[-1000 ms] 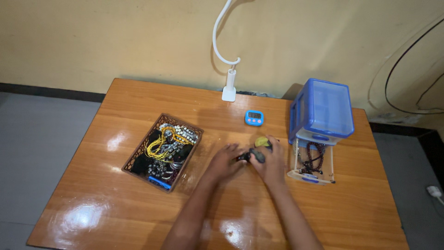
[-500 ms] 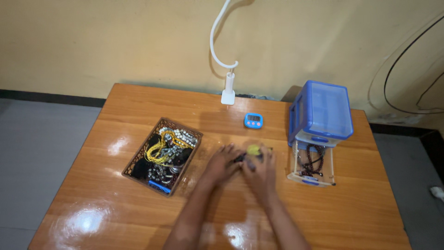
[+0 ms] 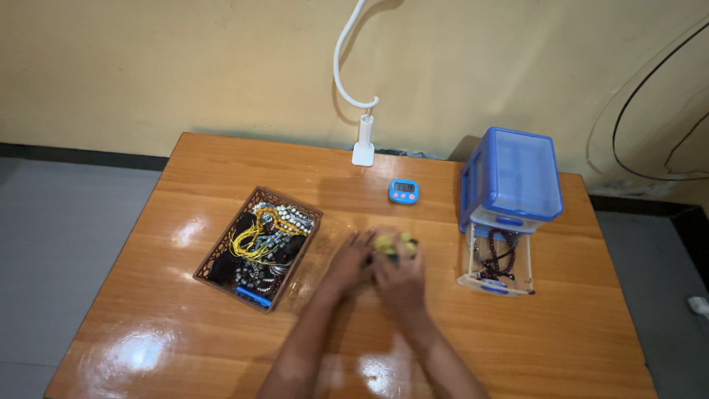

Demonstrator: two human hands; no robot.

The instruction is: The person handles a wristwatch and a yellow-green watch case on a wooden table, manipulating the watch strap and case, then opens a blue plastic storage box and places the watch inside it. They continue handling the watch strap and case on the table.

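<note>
Head view: hands [image 3: 384,270] pinching yellow beads [image 3: 391,245] over glossy wooden table [image 3: 221,170], yellow wall [image 3: 185,66].

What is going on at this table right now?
A person's left hand and right hand meet mid-table around a small yellowish-green and dark beaded item. A basket of jewellery sits to their left; a blue drawer box with an open drawer of dark beads sits to their right.

Near the table's [image 3: 185,347] left edge a basket [image 3: 221,260] holding beads, at the right edge a drawer box [image 3: 511,177] with its drawer [image 3: 496,264] pulled toward the front edge, at the back edge a lamp clamp [image 3: 363,148], just before it a timer [image 3: 403,191].
</note>
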